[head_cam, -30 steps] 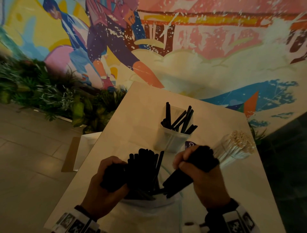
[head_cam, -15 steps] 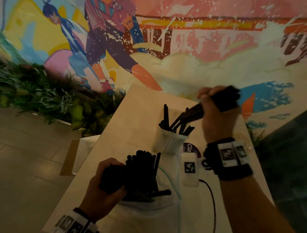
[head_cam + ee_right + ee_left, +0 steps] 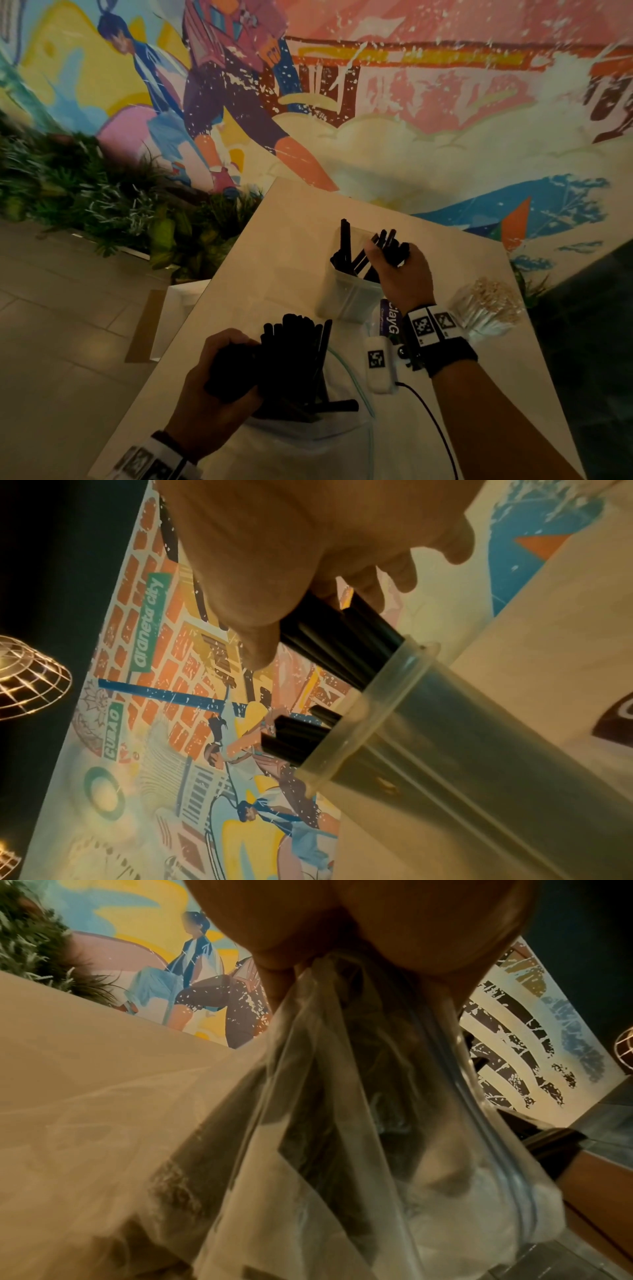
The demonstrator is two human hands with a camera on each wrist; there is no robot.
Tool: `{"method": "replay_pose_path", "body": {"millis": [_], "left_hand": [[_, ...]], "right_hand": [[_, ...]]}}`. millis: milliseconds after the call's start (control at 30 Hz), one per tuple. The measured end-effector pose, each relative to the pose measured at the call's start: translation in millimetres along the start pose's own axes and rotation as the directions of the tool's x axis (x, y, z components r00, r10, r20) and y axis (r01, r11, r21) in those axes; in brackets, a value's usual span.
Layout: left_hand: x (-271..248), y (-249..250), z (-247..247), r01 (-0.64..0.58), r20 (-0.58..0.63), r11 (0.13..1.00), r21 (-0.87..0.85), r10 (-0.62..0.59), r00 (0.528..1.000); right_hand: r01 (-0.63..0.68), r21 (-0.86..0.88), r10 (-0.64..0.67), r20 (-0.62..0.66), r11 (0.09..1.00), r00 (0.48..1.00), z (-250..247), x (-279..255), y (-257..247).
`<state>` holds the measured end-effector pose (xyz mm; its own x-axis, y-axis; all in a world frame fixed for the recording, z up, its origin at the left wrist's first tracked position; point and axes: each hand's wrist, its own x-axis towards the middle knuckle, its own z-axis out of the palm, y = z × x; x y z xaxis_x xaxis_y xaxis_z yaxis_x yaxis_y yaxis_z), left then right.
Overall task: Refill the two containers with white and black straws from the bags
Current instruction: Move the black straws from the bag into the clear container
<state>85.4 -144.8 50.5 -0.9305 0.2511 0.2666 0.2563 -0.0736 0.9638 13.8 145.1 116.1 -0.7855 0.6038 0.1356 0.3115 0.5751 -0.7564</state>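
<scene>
On the beige table [image 3: 274, 274] my left hand [image 3: 226, 370] grips the neck of a clear zip bag [image 3: 308, 442] full of black straws [image 3: 294, 353]; in the left wrist view the bag [image 3: 342, 1096] hangs crumpled below my palm. My right hand [image 3: 394, 253] holds a bundle of black straws [image 3: 335, 642], their lower ends inside the translucent container [image 3: 349, 298] [image 3: 445, 737], which has a few other black straws standing in it. A clear bag of white straws [image 3: 489, 305] lies at the right, near my right wrist. I can see only one container.
A white tagged device [image 3: 378, 366] with a black cable lies between the bag and my right forearm, next to a purple label [image 3: 390, 322]. Green plants [image 3: 102, 205] and a white planter box [image 3: 178, 308] stand beyond the table's left edge. A painted wall rises behind.
My right hand drew a bundle of black straws from the bag, lifted it above the container, then lowered it in. My left hand stayed on the bag.
</scene>
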Motion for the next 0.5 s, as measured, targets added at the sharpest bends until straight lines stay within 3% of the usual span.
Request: {"method": "replay_pose_path", "body": {"millis": [100, 400, 500], "left_hand": [[-1, -1, 0, 0.001, 0.002, 1.0, -0.015, -0.001, 1.0], [0, -5, -2, -0.005, 0.006, 0.999, -0.039, 0.005, 1.0], [0, -8, -3, 0.003, 0.005, 0.999, -0.052, -0.003, 1.0]], "right_hand": [[-0.019, 0.02, 0.018, 0.029, 1.0, 0.999, -5, -9, 2], [0.01, 0.143, -0.001, -0.066, 0.99, 0.998, -19, -49, 25], [-0.007, 0.168, 0.006, 0.006, 0.986, 1.0, -24, -74, 34]]}}
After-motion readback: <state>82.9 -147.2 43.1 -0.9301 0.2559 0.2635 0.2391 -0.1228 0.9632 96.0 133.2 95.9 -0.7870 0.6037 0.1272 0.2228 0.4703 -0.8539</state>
